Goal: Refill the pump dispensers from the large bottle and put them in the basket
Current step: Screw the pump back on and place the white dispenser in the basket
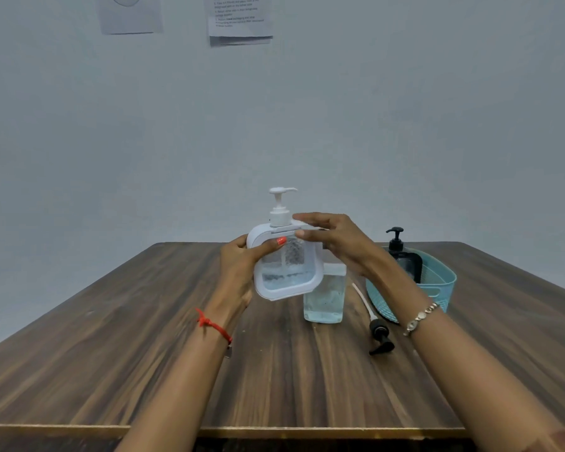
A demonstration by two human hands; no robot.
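Note:
My left hand (238,272) grips a white, square pump dispenser (286,272) lifted above the table, slightly tilted, with a little clear liquid in its see-through window and its white pump on top. My right hand (336,243) hovers at the dispenser's upper right corner, fingers spread and touching its top edge. Behind and below it stands a clear bottle (325,298) without a pump, part full of clear liquid. A loose black pump head (377,334) with its tube lies on the table beside it. A black pump dispenser (403,256) stands inside the teal basket (437,288).
The wooden table (144,353) reaches to a near edge at the bottom and meets a plain wall behind. Two paper sheets (238,17) hang high on the wall. The basket stands to the right of centre.

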